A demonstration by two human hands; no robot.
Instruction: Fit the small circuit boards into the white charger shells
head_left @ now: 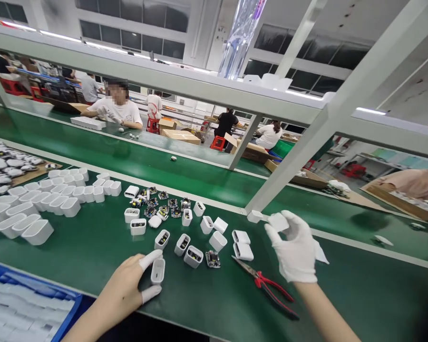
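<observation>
My left hand (124, 282), with white covers on its thumb and index finger, is closed around a small white plastic housing (158, 271) standing on the green work surface. The housing's open top faces up. My right hand (295, 249) wears a white glove and pinches a white plastic piece (278, 222) above the surface. Between the hands stand several white housings with circuit parts inside, one of them a filled housing (193, 256). A bare circuit board (213, 259) lies beside them. Red-handled pliers (262, 280) rest left of my right hand.
Rows of empty white housings (37, 232) stand at the left. A pile of circuit boards (159, 206) lies toward the back. A blue bin (69, 311) with white pieces is at lower left. A slanted metal post (288, 147) rises behind; co-workers sit beyond the belt (146, 161).
</observation>
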